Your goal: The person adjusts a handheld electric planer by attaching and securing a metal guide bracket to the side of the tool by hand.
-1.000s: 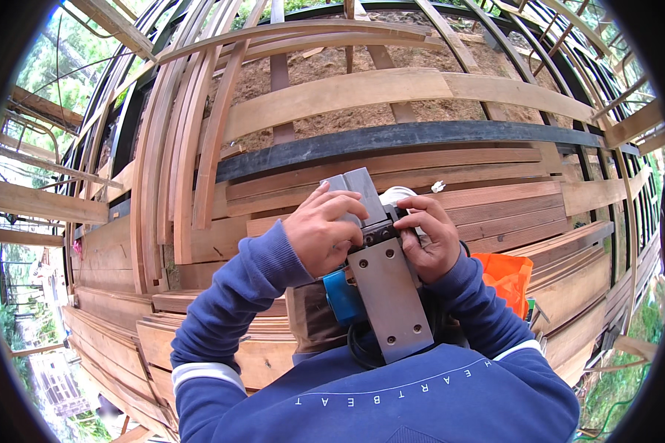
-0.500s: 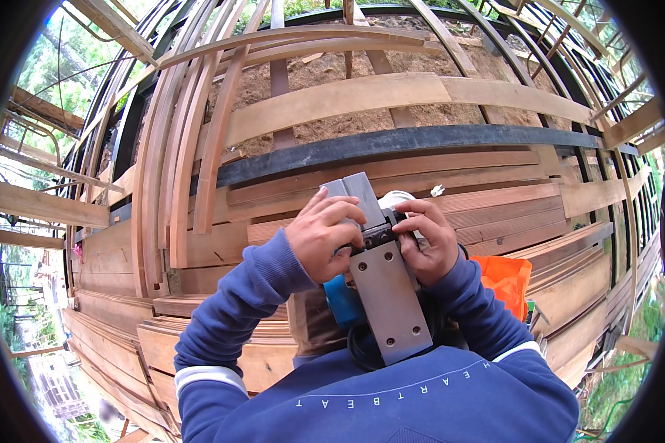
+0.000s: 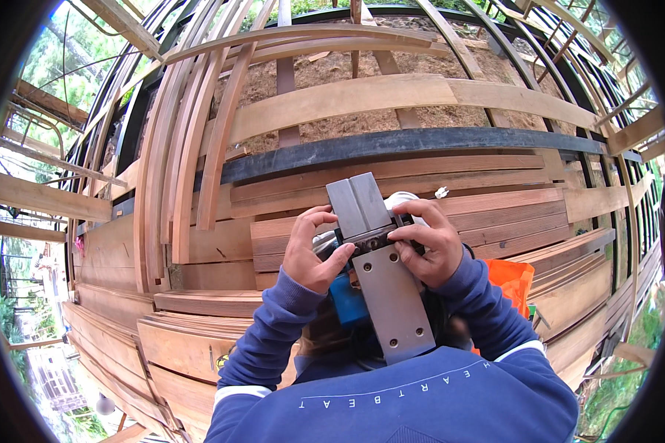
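An electric hand planer [image 3: 395, 295] lies upside down against my lap, its grey metal sole facing up. Its front sole plate [image 3: 358, 203] points away from me, and the dark cutter slot [image 3: 372, 242] runs between the two plates. My left hand [image 3: 312, 255] grips the left side of the planer at the slot, thumb on the slot's edge. On the other side my right hand [image 3: 430, 244] is closed around the slot's right end, fingertips and thumb pressed there. Part of the blue body [image 3: 347, 301] shows under the sole.
Stacked reddish boards [image 3: 510, 218] lie beyond the planer, with a white plug [image 3: 442, 193] near them. An orange bag [image 3: 511, 280] sits to the right. Long timber strips [image 3: 188, 155] run along the left, and a black beam [image 3: 421, 139] crosses ahead over bare ground.
My left hand has come down from over the front plate to the planer's left side, and its thumb is now on the slot. My right hand stays at the slot's right end.
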Tool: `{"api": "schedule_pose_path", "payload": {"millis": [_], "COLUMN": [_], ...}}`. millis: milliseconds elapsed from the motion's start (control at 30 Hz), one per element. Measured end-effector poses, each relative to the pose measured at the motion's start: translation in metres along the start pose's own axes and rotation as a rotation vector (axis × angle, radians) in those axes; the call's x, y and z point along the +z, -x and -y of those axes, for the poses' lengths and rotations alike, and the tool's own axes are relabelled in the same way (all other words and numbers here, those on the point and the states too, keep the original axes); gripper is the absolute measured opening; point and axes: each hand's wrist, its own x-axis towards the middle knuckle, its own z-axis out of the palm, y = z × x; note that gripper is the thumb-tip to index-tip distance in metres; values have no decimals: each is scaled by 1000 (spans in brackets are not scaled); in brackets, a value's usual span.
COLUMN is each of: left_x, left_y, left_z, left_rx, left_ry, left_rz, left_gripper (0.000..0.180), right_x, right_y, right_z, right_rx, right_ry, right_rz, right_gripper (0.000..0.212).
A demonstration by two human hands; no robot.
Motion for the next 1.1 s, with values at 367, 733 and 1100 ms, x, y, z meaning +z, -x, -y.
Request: {"api": "schedule_pose_path", "payload": {"millis": [367, 733, 1100], "left_x": [11, 13, 17], "left_y": [6, 16, 16], "left_z": [0, 1, 4], "left_rx": [-107, -95, -76], "left_ry": [243, 182, 222], "left_rz": [-35, -115, -169], "left_gripper": [51, 15, 12], "right_x": [-1, -1, -13], "right_y": [0, -3, -19], "right_z": [3, 0, -3], "right_rx": [17, 13, -108], "right_ry": [10, -6, 118], "right_rz": [4, -18, 54], "right_gripper": [24, 22, 19]}}
